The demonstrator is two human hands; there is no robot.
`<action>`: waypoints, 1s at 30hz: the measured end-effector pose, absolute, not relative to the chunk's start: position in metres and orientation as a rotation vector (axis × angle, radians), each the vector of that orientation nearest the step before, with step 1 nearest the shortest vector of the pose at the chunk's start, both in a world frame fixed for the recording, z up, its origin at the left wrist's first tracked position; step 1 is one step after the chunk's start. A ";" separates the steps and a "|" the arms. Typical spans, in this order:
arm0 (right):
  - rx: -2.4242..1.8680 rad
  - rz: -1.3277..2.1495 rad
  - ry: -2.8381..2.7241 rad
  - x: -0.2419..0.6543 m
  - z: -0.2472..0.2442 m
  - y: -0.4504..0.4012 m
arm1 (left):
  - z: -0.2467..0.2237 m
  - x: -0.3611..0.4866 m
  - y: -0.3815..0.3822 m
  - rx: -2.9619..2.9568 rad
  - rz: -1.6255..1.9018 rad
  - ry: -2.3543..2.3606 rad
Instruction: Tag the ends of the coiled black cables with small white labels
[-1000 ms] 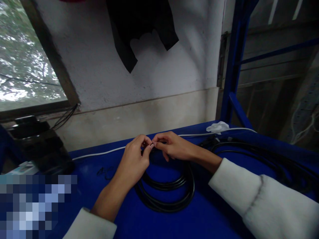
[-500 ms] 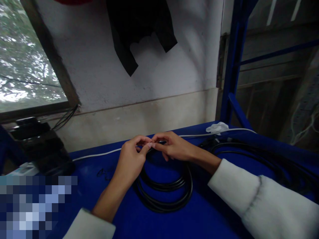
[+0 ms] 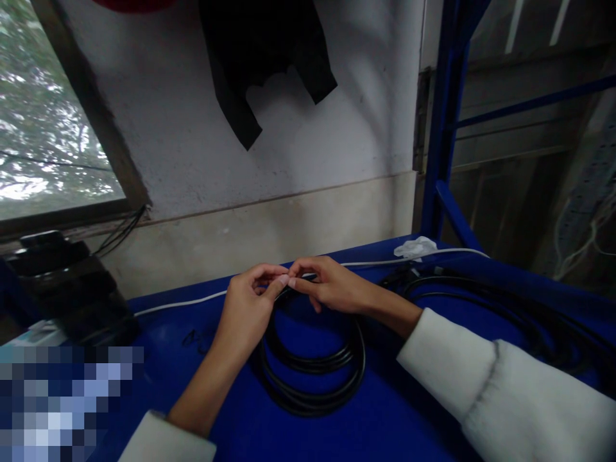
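Note:
A coil of black cable [image 3: 312, 409] lies on the blue tabletop, its far side partly covered by my hands. My left hand [image 3: 250, 301] is at the coil's far left, thumb and forefinger pinched together. Coming in from the right, my right hand [image 3: 327, 282] pinches at the same spot, so both sets of fingertips meet above the coil's far edge. Whatever sits between the fingertips is too small to make out.
More black cable [image 3: 486, 289] lies looped on the right. A white cable [image 3: 183, 303] runs along the table's back, beside crumpled clear plastic [image 3: 414, 248]. On the left stands a dark, shiny object [image 3: 72, 289]. Small black ties [image 3: 193, 339] lie nearby. A blue post [image 3: 437, 141] rises back right.
The view has shifted slightly, so everything sits a little further left. Both hands keep their fingertips together over the coil, with hardly any movement.

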State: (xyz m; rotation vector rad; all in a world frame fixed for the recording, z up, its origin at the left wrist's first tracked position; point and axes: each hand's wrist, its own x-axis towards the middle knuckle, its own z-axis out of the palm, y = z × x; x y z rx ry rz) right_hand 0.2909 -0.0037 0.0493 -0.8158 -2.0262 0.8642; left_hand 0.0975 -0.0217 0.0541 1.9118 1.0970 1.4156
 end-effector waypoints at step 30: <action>-0.884 0.919 -1.981 0.292 0.044 0.000 | 0.053 0.094 -0.018 1.887 1.411 1.132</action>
